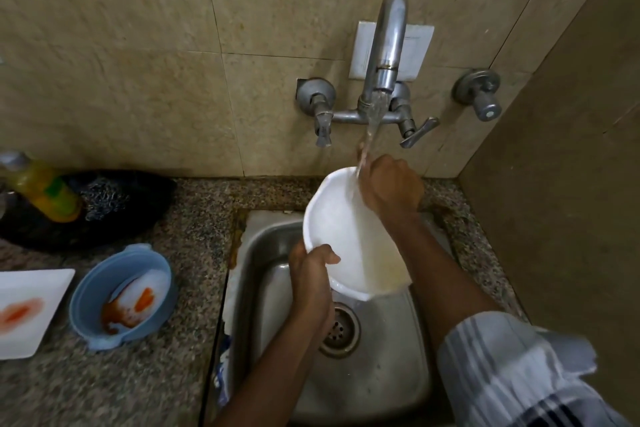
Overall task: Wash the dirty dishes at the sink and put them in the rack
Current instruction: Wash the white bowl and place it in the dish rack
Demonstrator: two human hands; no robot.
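Note:
A white plate [341, 225] is tilted over the steel sink [263, 253], under running water from the tap [388, 45]. My left hand [310, 274] grips its near left rim, thumb on the inner face. My right hand [391, 185] rests against the plate's far upper edge, fingers curled where the stream lands. Cloudy water pools at the plate's low end. On the counter to the left sit a blue bowl [93, 295] smeared with orange sauce and a white square plate [41, 315] with an orange stain.
A yellow dish-soap bottle [45, 191] and a steel scrubber [107, 198] lie in a black tray [145, 208] at the back left. Tap handles [322, 121] stick out from the tiled wall. A side wall [554, 184] stands right of the sink. No rack is visible.

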